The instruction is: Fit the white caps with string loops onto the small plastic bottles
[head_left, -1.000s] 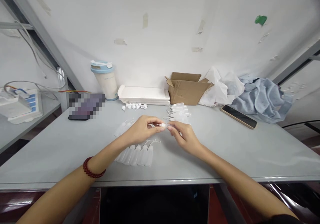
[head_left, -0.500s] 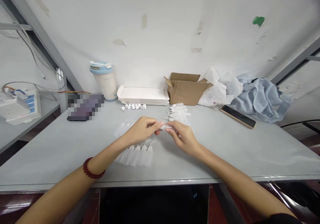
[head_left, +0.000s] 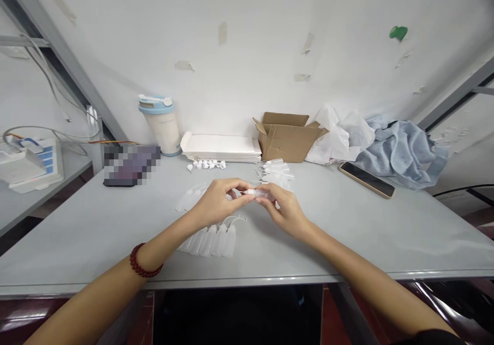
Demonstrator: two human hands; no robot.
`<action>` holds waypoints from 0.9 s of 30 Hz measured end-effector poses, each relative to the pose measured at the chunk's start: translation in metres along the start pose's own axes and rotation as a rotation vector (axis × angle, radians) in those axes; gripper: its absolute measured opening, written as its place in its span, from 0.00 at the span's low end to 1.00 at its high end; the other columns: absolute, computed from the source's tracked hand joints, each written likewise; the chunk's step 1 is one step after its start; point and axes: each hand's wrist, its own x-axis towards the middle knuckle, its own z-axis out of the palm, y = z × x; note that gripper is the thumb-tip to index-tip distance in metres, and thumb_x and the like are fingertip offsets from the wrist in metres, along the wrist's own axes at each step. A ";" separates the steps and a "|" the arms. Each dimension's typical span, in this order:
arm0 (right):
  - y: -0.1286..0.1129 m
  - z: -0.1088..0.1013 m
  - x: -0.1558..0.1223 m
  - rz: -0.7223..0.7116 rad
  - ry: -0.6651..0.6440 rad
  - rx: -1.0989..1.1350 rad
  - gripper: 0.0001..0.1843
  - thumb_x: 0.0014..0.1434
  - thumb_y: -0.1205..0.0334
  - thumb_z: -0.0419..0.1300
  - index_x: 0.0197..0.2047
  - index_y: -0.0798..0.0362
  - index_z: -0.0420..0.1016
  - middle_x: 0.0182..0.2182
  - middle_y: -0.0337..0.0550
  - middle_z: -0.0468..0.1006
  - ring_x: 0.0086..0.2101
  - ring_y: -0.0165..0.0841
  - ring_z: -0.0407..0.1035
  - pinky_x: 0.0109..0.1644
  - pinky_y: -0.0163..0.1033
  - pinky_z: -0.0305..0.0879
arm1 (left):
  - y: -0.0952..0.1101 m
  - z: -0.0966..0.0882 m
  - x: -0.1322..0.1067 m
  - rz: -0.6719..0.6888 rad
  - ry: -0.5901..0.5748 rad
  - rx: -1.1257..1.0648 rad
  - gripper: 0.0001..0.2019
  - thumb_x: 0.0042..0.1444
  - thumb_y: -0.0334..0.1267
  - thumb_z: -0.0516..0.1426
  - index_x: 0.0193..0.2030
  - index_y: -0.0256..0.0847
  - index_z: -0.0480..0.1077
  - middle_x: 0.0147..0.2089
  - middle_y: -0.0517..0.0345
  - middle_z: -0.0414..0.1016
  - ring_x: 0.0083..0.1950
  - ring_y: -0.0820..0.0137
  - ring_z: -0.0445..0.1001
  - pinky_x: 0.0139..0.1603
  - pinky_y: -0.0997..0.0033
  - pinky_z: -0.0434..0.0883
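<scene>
Joining a white cap point(head_left: 250, 192) to a small bottle point(head_left: 262, 194) looks like your step right now. On the left, your left hand point(head_left: 216, 201) pinches the cap between thumb and fingers. On the right, your right hand point(head_left: 283, 211) grips the bottle by its sides. Cap and bottle are right between your hands, over the gray table point(head_left: 77, 232). It's hard to tell if the cap is all the way on. The next move seems to call for a tight pinch on the left and a soft, steady hold on the right, so the bottle won't slip or get squashed.

The cap is white, with a thin tip that points left. The bottle is cloudy and see-through, tipped on its side, and your fingers hide some of it. Around them, going left to right, you have a row of bottles point(head_left: 218, 241) close to you, loose white caps point(head_left: 210, 164) farther back, and a pile of bottles point(head_left: 276, 169).
</scene>
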 end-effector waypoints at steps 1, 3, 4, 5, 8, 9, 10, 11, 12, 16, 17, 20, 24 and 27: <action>0.000 0.000 0.000 -0.008 0.013 -0.003 0.09 0.64 0.61 0.54 0.46 0.54 0.68 0.35 0.46 0.78 0.29 0.30 0.72 0.30 0.34 0.68 | 0.000 0.000 0.000 -0.028 -0.011 0.000 0.11 0.58 0.43 0.56 0.37 0.40 0.77 0.38 0.57 0.79 0.38 0.69 0.73 0.37 0.73 0.68; 0.001 0.001 0.001 -0.044 0.044 -0.018 0.10 0.63 0.61 0.55 0.47 0.54 0.69 0.36 0.47 0.78 0.30 0.31 0.72 0.31 0.35 0.68 | 0.000 -0.001 0.001 -0.099 -0.040 0.004 0.15 0.59 0.46 0.54 0.35 0.39 0.76 0.36 0.56 0.79 0.35 0.69 0.72 0.34 0.73 0.67; 0.001 0.001 0.001 -0.064 0.058 -0.024 0.10 0.63 0.61 0.55 0.47 0.55 0.68 0.35 0.47 0.77 0.30 0.31 0.72 0.31 0.35 0.69 | 0.000 -0.002 0.002 -0.130 -0.055 0.003 0.16 0.60 0.48 0.53 0.34 0.38 0.76 0.34 0.56 0.78 0.33 0.70 0.72 0.32 0.73 0.66; 0.002 0.002 0.001 -0.081 0.067 -0.027 0.10 0.63 0.61 0.55 0.47 0.55 0.68 0.35 0.47 0.77 0.30 0.31 0.71 0.31 0.34 0.68 | 0.000 -0.002 0.002 -0.153 -0.065 -0.001 0.17 0.60 0.48 0.53 0.32 0.38 0.75 0.33 0.56 0.78 0.32 0.70 0.71 0.30 0.73 0.65; 0.003 0.002 0.000 -0.098 0.066 -0.026 0.10 0.64 0.61 0.55 0.47 0.54 0.68 0.34 0.47 0.76 0.29 0.30 0.70 0.30 0.34 0.68 | 0.000 -0.003 0.001 -0.169 -0.077 -0.017 0.18 0.59 0.49 0.53 0.29 0.37 0.74 0.29 0.57 0.76 0.28 0.72 0.69 0.26 0.75 0.62; 0.004 0.002 0.000 -0.099 0.054 -0.028 0.11 0.64 0.60 0.54 0.48 0.54 0.68 0.34 0.47 0.76 0.29 0.30 0.70 0.30 0.34 0.68 | 0.000 -0.003 0.001 -0.166 -0.078 -0.017 0.18 0.59 0.48 0.53 0.29 0.37 0.74 0.28 0.58 0.76 0.27 0.73 0.68 0.26 0.75 0.62; 0.004 0.002 0.000 -0.095 0.039 -0.035 0.11 0.65 0.59 0.53 0.48 0.54 0.68 0.33 0.47 0.76 0.30 0.31 0.70 0.30 0.34 0.67 | -0.001 -0.003 0.001 -0.160 -0.075 -0.016 0.17 0.59 0.48 0.54 0.28 0.37 0.74 0.28 0.58 0.75 0.26 0.73 0.67 0.26 0.75 0.62; 0.004 0.001 0.000 -0.086 0.020 -0.045 0.12 0.65 0.58 0.52 0.48 0.54 0.69 0.33 0.47 0.76 0.30 0.31 0.70 0.30 0.34 0.67 | -0.001 -0.002 0.000 -0.148 -0.071 -0.015 0.17 0.59 0.47 0.54 0.29 0.37 0.75 0.28 0.58 0.75 0.27 0.73 0.68 0.27 0.75 0.63; 0.004 0.000 -0.001 -0.070 -0.001 -0.053 0.13 0.66 0.57 0.50 0.47 0.55 0.69 0.32 0.47 0.76 0.29 0.31 0.70 0.31 0.35 0.66 | -0.001 -0.001 0.000 -0.130 -0.065 -0.013 0.16 0.59 0.46 0.54 0.30 0.37 0.75 0.29 0.58 0.76 0.28 0.72 0.69 0.28 0.75 0.64; -0.002 -0.003 0.002 0.061 -0.076 0.028 0.19 0.68 0.53 0.44 0.38 0.55 0.70 0.26 0.43 0.73 0.26 0.29 0.66 0.30 0.35 0.62 | -0.001 0.003 -0.003 0.013 -0.025 0.029 0.10 0.59 0.41 0.56 0.36 0.40 0.76 0.36 0.58 0.79 0.36 0.71 0.72 0.36 0.74 0.67; -0.004 -0.004 0.003 0.117 -0.093 0.074 0.21 0.68 0.52 0.43 0.33 0.55 0.69 0.23 0.41 0.70 0.24 0.28 0.64 0.29 0.34 0.60 | -0.001 0.004 -0.003 0.058 -0.018 0.048 0.08 0.58 0.39 0.57 0.36 0.39 0.76 0.36 0.58 0.78 0.36 0.71 0.72 0.36 0.74 0.67; -0.007 -0.004 0.007 0.313 -0.124 0.231 0.26 0.67 0.47 0.42 0.24 0.53 0.62 0.18 0.35 0.61 0.20 0.26 0.56 0.27 0.33 0.54 | -0.004 0.009 -0.005 0.192 -0.006 0.114 0.07 0.59 0.36 0.56 0.36 0.38 0.75 0.33 0.58 0.77 0.33 0.72 0.71 0.35 0.74 0.67; -0.008 -0.005 0.011 0.499 -0.153 0.440 0.27 0.64 0.43 0.45 0.23 0.53 0.61 0.17 0.33 0.57 0.20 0.25 0.53 0.25 0.33 0.52 | -0.009 0.014 -0.006 0.346 0.033 0.249 0.06 0.60 0.35 0.55 0.38 0.36 0.72 0.36 0.54 0.76 0.35 0.71 0.71 0.35 0.72 0.66; -0.009 -0.007 0.010 0.510 -0.148 0.450 0.26 0.64 0.44 0.47 0.23 0.54 0.63 0.17 0.33 0.59 0.21 0.25 0.54 0.25 0.33 0.52 | -0.008 0.013 -0.005 0.259 0.000 0.253 0.08 0.61 0.39 0.54 0.37 0.38 0.72 0.33 0.57 0.76 0.34 0.71 0.71 0.34 0.72 0.66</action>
